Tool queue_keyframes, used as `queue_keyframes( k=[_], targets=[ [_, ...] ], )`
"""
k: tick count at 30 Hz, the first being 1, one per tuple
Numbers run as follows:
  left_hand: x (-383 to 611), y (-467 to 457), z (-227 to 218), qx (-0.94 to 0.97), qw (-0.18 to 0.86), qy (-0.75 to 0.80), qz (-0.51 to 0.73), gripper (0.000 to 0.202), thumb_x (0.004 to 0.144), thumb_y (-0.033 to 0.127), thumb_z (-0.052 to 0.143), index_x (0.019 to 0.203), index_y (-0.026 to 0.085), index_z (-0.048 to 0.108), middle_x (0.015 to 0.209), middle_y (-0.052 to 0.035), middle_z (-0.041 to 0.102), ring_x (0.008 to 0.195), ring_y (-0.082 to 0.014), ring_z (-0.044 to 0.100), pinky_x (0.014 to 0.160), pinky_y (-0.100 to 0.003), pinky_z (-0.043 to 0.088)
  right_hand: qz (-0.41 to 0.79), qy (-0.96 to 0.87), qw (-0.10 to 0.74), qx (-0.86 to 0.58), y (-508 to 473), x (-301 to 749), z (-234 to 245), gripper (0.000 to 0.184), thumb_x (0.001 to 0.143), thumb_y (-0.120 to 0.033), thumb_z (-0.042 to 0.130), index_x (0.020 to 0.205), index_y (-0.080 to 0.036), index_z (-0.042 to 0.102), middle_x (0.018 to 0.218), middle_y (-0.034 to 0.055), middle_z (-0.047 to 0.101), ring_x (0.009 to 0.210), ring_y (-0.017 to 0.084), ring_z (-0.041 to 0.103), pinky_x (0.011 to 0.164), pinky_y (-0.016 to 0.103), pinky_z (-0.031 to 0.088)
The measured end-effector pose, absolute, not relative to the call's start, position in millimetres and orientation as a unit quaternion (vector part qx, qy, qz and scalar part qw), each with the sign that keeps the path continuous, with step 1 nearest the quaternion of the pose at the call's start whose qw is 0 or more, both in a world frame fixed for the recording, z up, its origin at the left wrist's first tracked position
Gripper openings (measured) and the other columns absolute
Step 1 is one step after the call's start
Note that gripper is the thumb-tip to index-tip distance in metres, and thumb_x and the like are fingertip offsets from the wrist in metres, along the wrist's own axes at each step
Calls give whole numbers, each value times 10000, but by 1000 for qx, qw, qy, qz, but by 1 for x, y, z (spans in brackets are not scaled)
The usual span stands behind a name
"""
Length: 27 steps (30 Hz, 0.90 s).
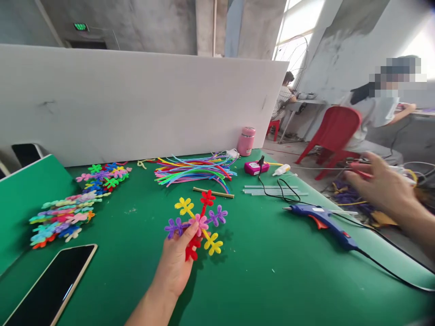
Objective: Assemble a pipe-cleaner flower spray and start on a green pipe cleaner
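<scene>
My left hand (178,258) is closed around a pipe-cleaner flower ornament (198,225), holding it upright above the green table. Its pink flower centre has red, yellow and purple flower-tipped arms around it; my fingers hide part of the lower red one. Far to the right, past the table edge, my right hand (384,185) is blurred, thumb and fingers apart. Something red shows between them, and I cannot tell whether they touch it. Below and left of that hand, a blue glue gun (326,217) lies on the table.
Pipe-cleaner stems (193,172) and finished flowers (64,213) lie on the green table (238,290). Around them are a phone (54,285), clear glue sticks (254,191), a pink box (256,168) with a black cord, and a pink bottle (246,141). Co-workers sit beyond, near a red chair (336,129).
</scene>
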<state>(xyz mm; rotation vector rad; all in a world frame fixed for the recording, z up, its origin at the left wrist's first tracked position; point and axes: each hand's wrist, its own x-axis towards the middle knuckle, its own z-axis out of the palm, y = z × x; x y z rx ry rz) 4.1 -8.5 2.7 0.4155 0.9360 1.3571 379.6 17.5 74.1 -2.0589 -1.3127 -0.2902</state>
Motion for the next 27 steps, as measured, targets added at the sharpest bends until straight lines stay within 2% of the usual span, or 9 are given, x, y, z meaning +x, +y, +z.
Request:
queue_keyframes(
  k=[1, 3, 6, 9, 12, 14, 18, 23, 27],
  targets=[
    [5, -9, 2, 188, 662, 415, 595, 100, 579, 143, 740, 662, 140, 685, 692, -29, 700, 711, -129, 624, 661, -212, 495, -49, -524, 391, -755, 30, 357, 66, 542, 786, -279, 574, 1262, -116, 373, 1050, 180, 565, 938, 225, 558, 743, 354, 437],
    [5, -10, 1, 198, 665, 422, 584, 97, 584, 157, 739, 663, 137, 685, 686, -36, 702, 723, -137, 627, 671, -216, 491, 148, -606, 480, -617, 40, 304, 50, 525, 786, -314, 558, 1254, -175, 366, 1125, 157, 518, 935, 199, 559, 732, 328, 459],
    [7, -11, 0, 213, 665, 436, 567, 142, 594, 180, 737, 717, 130, 688, 720, -43, 706, 726, -138, 626, 692, -222, 482, 388, -656, 453, -462, 30, 223, 28, 577, 746, -355, 598, 1249, -233, 342, 1094, 98, 526, 942, 191, 546, 766, 344, 464],
    [9, -12, -1, 239, 666, 434, 558, 172, 612, 205, 728, 758, 128, 682, 716, -33, 696, 701, -127, 617, 687, -219, 466, 510, -620, 443, -400, 19, 169, 16, 626, 731, -319, 617, 1259, -200, 304, 996, 80, 556, 894, 181, 546, 726, 328, 461],
    [10, -13, -1, 264, 664, 421, 559, 161, 625, 223, 720, 747, 128, 678, 707, -29, 681, 703, -131, 605, 696, -232, 449, 562, -575, 440, -400, 19, 149, 11, 694, 691, -286, 651, 1263, -154, 281, 858, 44, 575, 766, 152, 559, 699, 313, 444],
    [10, -13, -2, 274, 666, 424, 550, 174, 625, 233, 718, 750, 119, 676, 706, -40, 675, 702, -140, 598, 698, -247, 440, 571, -555, 445, -410, 20, 146, 10, 676, 685, -282, 651, 1247, -144, 302, 814, 31, 584, 714, 138, 556, 686, 303, 437],
    [11, -16, -3, 285, 662, 446, 532, 198, 598, 235, 734, 737, 108, 674, 696, -58, 674, 701, -160, 594, 716, -280, 432, 574, -538, 458, -414, 19, 152, 7, 592, 694, -274, 639, 1207, -179, 358, 790, 8, 584, 691, 128, 555, 656, 280, 433],
    [13, -18, -1, 312, 651, 468, 510, 204, 593, 249, 732, 739, 116, 680, 730, -67, 685, 757, -194, 604, 761, -314, 440, 571, -564, 426, -418, 15, 161, 7, 595, 714, -222, 614, 1236, -190, 329, 743, -17, 556, 651, 112, 524, 614, 258, 421],
    [17, -19, 3, 327, 630, 489, 507, 188, 570, 263, 742, 692, 133, 681, 690, -52, 688, 699, -190, 617, 714, -301, 466, 545, -582, 421, -433, 14, 163, 8, 580, 699, -196, 611, 1219, -191, 357, 708, -37, 497, 624, 102, 491, 598, 254, 413]
  ],
)
